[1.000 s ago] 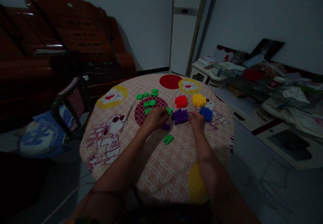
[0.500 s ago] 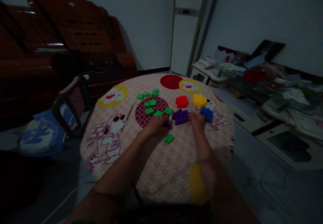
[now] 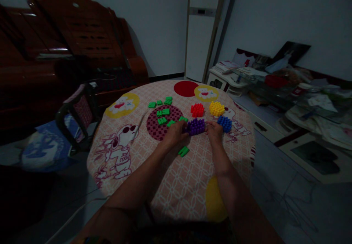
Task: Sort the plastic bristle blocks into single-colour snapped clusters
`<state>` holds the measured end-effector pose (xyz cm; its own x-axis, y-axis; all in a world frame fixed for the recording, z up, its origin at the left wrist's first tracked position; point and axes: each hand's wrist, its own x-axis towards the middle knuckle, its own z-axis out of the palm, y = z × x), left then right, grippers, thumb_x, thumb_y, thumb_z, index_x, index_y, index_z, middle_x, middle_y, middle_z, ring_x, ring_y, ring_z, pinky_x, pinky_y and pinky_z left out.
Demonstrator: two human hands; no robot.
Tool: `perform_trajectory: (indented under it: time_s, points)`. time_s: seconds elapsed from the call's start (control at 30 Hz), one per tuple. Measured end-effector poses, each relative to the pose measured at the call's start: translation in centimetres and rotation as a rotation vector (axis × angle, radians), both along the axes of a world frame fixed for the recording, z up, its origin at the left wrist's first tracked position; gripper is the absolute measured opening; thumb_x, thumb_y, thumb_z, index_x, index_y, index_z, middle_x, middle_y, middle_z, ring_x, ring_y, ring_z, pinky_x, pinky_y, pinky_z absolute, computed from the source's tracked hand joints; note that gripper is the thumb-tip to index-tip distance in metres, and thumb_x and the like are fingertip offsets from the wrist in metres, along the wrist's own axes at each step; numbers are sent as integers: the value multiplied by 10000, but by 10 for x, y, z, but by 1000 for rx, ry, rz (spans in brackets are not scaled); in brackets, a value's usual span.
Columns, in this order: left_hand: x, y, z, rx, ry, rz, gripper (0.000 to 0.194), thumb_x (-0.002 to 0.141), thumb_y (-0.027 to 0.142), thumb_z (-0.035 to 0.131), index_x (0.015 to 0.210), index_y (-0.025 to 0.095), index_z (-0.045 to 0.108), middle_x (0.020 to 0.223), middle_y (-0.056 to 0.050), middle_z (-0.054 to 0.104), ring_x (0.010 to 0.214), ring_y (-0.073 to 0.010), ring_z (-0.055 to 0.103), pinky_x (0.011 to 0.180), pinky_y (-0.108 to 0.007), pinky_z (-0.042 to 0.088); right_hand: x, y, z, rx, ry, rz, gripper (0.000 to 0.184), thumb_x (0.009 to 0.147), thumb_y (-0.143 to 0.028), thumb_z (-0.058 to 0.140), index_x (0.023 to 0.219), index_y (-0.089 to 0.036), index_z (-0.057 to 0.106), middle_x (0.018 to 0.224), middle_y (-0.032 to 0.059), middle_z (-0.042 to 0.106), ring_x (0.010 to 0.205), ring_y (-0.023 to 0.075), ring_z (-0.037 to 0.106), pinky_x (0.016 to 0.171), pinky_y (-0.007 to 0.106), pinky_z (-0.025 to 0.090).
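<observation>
A cluster of knobbly purple plastic building pieces [image 3: 197, 126] lies between my two hands on the table. My left hand [image 3: 176, 132] is at its left end, fingers closed around a purple piece that they mostly cover. At the right end, my right hand [image 3: 215, 130] has its fingers curled together by the cluster's edge; whether anything is in them cannot be seen. Just beyond my right hand sits a blue cluster [image 3: 224, 124]. Loose green pieces, such as one green piece [image 3: 183, 151] nearer me and another green piece [image 3: 162, 121], lie around my left hand.
Behind the purple cluster stand a red cluster [image 3: 197, 110] and a yellow cluster [image 3: 217, 108]. A patterned cloth covers the round table [image 3: 176, 185]. A chair [image 3: 79, 115] stands at the left, and a cluttered low cabinet [image 3: 264, 123] runs along the right.
My left hand has moved slightly up and right, bringing the purple piece against the left end of the purple cluster. My right hand has stayed almost in place.
</observation>
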<state>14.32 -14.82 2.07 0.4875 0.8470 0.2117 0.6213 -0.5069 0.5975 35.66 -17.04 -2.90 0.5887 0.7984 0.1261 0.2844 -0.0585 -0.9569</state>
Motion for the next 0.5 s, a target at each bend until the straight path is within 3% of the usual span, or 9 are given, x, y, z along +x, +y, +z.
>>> perform_trajectory:
  time_s: [0.23,0.5]
  points:
    - [8,-6,-11,-21,-102,30,343,706,127,689,1013,219,568,979,-43,680,870,-210,642,792,-357,519,0,-1,0,-5,0,8,427,705,-342,487,968,-154,766,634,4,668,532,165,594,495,251,473]
    - [13,-11,-16,-74,-160,43,327,711,117,647,1005,217,546,942,-25,673,865,-194,636,769,-331,502,3,2,-5,1,-21,12,410,706,-338,495,950,-158,770,634,10,684,561,174,620,519,253,482]
